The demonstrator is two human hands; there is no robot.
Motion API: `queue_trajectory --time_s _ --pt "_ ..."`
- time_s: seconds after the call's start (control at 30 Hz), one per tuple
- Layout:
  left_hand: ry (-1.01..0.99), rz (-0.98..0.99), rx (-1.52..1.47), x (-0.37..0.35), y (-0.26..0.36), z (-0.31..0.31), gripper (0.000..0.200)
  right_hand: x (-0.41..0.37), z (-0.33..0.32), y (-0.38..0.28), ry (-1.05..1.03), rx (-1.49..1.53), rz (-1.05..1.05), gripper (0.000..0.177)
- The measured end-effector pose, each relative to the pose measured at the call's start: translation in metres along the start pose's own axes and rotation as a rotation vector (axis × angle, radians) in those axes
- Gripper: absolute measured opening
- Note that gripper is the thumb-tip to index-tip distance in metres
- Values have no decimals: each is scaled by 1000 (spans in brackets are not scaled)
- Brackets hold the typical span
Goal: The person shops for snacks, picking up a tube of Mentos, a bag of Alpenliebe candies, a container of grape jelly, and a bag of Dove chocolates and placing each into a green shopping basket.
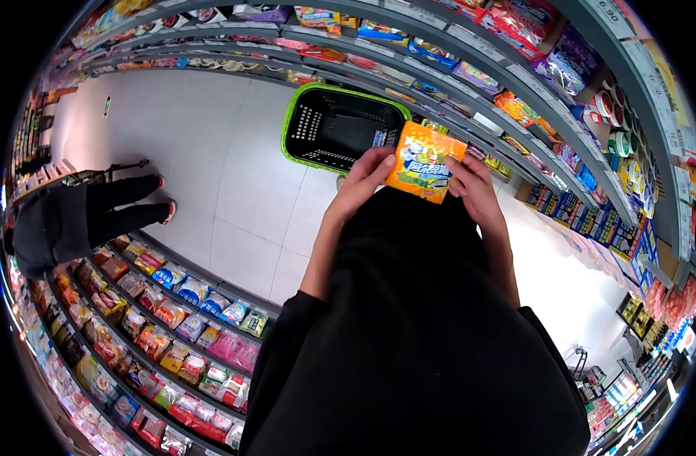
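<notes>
An orange packet (424, 162) with blue and white lettering is held up in front of my body, its printed face toward the camera. My left hand (369, 176) grips its left edge between thumb and fingers. On the right edge, my right hand (471, 182) pinches the same packet. Just beyond it stands a black basket (340, 121) with a bright green rim, on the floor by the shelves. A small blue packet (379, 138) lies inside the basket, near its right end.
Shelves of snack packets (454, 61) curve along the top and right. More shelves with bagged goods (192, 291) fill the lower left. Another person (59, 220) in dark clothes stands at the left. Pale floor tiles (226, 167) lie between.
</notes>
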State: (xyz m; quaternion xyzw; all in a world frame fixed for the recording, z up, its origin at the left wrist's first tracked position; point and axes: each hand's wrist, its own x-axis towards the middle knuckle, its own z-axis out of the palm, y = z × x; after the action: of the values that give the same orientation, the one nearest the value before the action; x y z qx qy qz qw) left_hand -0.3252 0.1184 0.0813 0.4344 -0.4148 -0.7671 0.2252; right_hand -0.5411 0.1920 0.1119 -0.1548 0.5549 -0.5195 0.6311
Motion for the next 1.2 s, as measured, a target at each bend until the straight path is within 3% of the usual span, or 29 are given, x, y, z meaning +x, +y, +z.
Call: queue_trajectory --time_s 0.1,0.17,0.33,0.63,0.8,0.97,1.07,1.1,1.2 --pt "-167 -97 -62 -8 30 -4 39 4 32 -7 -40 -25 -1 12" --pt "-156 -45 -73 -13 33 -12 37 8 47 -7 19 -89 -47 12" --pt "-94 30 -43 -30 24 -34 36 7 63 -5 -81 -167 -79 15" --pt "-3 66 -216 -49 20 -73 38 -21 124 0 -286 -492 156 32" --pt "7 69 -311 -57 11 -93 40 -11 140 25 -303 -579 176 26" --pt "49 45 -333 -57 -29 -120 42 10 144 66 -264 -589 236 21" --pt "174 -49 -231 -50 -67 -139 40 31 134 108 -163 -493 301 17" --pt "198 -162 -281 -50 -74 -144 35 45 119 131 -163 -426 328 16" --pt "398 -298 6 -44 -148 -161 28 90 67 211 -37 -412 550 16"
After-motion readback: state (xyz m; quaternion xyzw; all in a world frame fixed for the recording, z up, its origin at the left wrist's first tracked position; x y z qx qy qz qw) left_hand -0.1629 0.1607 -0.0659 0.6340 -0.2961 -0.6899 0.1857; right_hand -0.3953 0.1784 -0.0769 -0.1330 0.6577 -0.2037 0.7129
